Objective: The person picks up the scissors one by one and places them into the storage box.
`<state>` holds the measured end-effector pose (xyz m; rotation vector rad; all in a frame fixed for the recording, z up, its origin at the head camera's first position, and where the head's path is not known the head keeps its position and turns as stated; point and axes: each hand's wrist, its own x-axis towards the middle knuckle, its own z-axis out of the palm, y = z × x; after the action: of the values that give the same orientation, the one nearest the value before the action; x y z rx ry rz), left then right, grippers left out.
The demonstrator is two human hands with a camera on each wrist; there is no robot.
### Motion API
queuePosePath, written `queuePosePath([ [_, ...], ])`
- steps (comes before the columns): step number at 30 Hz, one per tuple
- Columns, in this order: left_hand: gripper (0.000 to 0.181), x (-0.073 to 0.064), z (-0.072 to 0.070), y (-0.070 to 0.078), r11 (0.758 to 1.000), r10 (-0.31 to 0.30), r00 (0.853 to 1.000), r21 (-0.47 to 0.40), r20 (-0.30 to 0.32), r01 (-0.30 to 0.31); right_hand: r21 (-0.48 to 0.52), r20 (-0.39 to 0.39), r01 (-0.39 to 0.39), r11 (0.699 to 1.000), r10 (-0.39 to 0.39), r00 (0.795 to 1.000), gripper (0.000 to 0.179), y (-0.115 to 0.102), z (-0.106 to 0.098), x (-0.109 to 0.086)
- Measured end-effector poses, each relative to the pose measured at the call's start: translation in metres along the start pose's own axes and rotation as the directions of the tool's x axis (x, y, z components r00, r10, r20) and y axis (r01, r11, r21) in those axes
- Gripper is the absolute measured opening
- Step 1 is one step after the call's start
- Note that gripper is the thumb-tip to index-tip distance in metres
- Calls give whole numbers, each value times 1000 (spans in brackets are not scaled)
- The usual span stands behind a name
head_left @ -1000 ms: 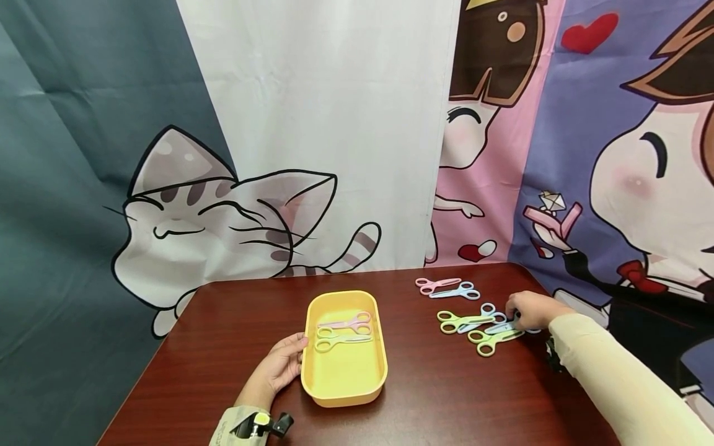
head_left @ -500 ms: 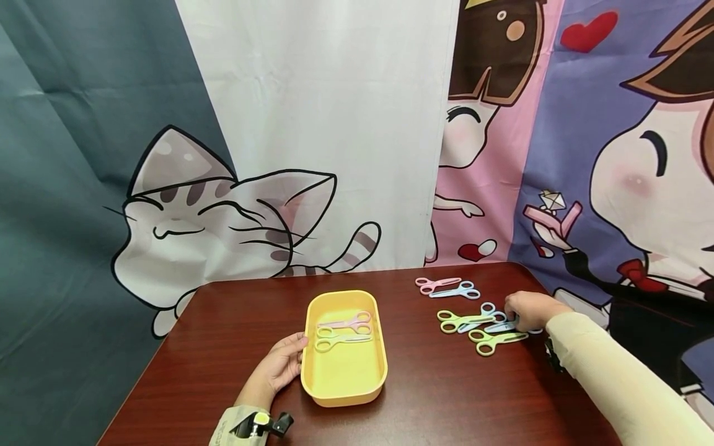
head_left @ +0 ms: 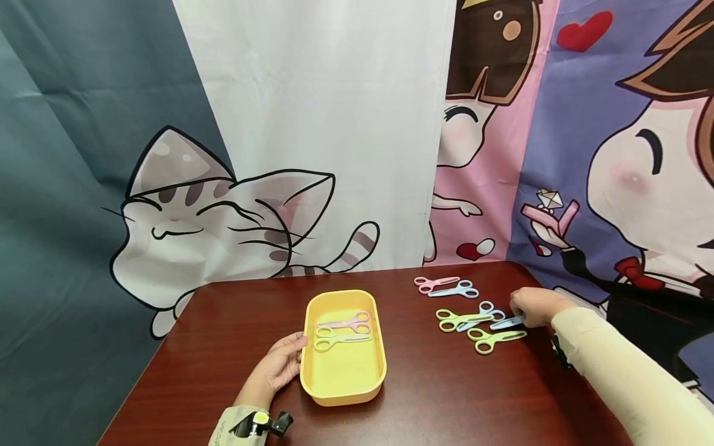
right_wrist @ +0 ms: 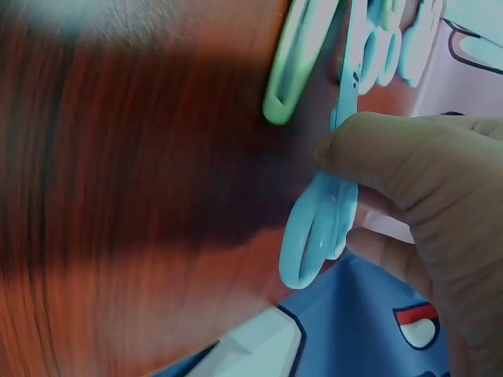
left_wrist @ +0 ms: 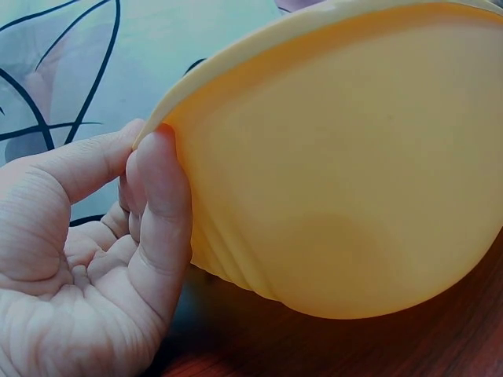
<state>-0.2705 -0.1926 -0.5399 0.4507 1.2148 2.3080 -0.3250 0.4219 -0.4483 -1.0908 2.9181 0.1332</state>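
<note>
I have the left hand [head_left: 282, 362] pinching the left rim of the yellow tray [head_left: 347, 379], where pink scissors [head_left: 352, 323] and lime scissors [head_left: 341, 339] lie side by side. Out on the right of the desk [head_left: 440, 396], the right hand [head_left: 537, 306] pinches blue scissors [head_left: 508, 323] between thumb and fingers, blades pointing left; whether they touch the wood I cannot tell. Just nearer the head camera lie green scissors [head_left: 495, 340].

tray [head_left: 343, 378] on table [head_left: 435, 396] | scissors [head_left: 348, 339] inside | other scissors [head_left: 492, 338] at right
</note>
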Motion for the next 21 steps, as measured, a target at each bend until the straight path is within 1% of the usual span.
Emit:
queuePosePath([
  [5,28,-1,-1,0,1000,-5,1000,-4,7,5,-2,19,-13,1000,13,1000,29,-2,-14,5],
  [9,28,-1,-1,0,1000,-6,1000,-4,-4,6,1,-15,10,1000,-10,1000,28,-15,-28,22],
  [12,27,-2,-1,0,1000,-5,1000,4,-14,5,-12,-53,42,999,-43,998,26,-31,-39,40],
  [15,26,-2,-1,0,1000,-3,1000,18,-12,3,-26,-81,78,997,-80,993,23,-50,-48,62],
  [21,23,-2,1,0,1000,5,1000,24,-16,-5,-13,-93,145,989,-145,985,16,-98,-63,110],
])
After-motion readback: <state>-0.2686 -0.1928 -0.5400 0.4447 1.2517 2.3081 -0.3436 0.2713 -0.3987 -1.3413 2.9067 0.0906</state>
